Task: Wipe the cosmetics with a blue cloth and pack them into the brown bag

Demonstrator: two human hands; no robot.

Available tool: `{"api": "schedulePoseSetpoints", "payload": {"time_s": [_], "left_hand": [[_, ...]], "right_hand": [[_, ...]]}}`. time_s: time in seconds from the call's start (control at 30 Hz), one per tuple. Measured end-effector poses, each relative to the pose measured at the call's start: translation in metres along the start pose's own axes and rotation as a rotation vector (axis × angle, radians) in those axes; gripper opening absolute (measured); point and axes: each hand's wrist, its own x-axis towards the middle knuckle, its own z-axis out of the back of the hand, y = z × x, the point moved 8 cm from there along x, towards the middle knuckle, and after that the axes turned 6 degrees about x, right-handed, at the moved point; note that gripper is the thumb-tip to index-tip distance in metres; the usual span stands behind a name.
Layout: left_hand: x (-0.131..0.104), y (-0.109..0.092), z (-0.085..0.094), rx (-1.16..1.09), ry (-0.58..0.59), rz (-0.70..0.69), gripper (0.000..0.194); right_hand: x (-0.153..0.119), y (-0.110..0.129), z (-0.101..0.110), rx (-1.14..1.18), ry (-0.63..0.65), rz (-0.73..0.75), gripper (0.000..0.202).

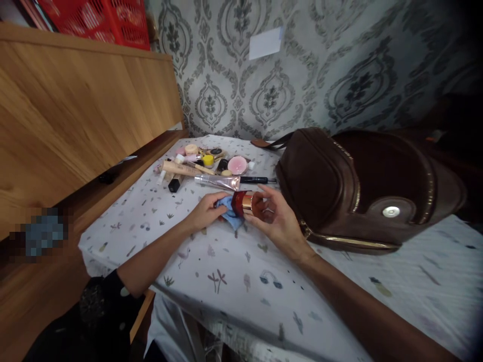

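Between my hands, just over the patterned tablecloth (211, 256), lies a dark red cosmetic jar (238, 203) with a shiny gold band, tipped on its side. My right hand (277, 216) has its thumb and fingers curved around the gold end. A crumpled blue cloth (231, 217) is pinched in my left hand (207, 211) and pressed against the jar's red end. Beyond them lie a silver-pink tube (219, 182), a black slim tube (254, 180), a pink round compact (237, 165) and a small yellow-lidded pot (208, 160).
A brown leather bag (317, 186) with gold zips stands close to my right hand. More cosmetics, including a beige tube (179, 168), are clustered at the back left. A wooden cabinet (94, 95) borders the table's left side, with a red basket (94, 22) on top.
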Motion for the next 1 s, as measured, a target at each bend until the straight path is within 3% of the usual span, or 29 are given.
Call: {"api": "schedulePoseSetpoints", "payload": {"time_s": [0.1,0.23,0.4,0.5,0.63,0.77,0.87,1.0], "left_hand": [[0.001,0.001,-0.003,-0.034,0.036,0.004,0.031],[0.002,0.004,-0.005,-0.038,0.039,0.023,0.029],[0.003,0.007,0.002,-0.041,-0.065,0.052,0.035],[0.001,-0.002,0.013,0.058,-0.194,-0.026,0.033],[-0.008,-0.027,0.016,0.306,-0.318,-0.261,0.031],[-0.016,-0.045,-0.004,0.555,-0.238,-0.436,0.036],[-0.02,-0.052,-0.017,0.664,-0.182,-0.483,0.036],[-0.021,-0.059,-0.018,0.68,-0.162,-0.465,0.026]], "right_hand": [[-0.001,0.0,0.001,0.018,-0.032,0.014,0.076],[0.0,0.012,0.002,-0.06,-0.035,0.082,0.041],[0.002,0.016,0.003,-0.017,-0.053,0.061,0.035],[0.002,0.01,0.003,-0.026,-0.077,0.029,0.038],[0.0,0.007,0.001,-0.152,-0.052,0.049,0.04],[0.0,0.011,0.0,-0.288,-0.023,0.126,0.037],[0.0,0.017,-0.001,-0.372,-0.018,0.185,0.042],[0.0,0.017,-0.003,-0.367,0.008,0.168,0.048]]}}
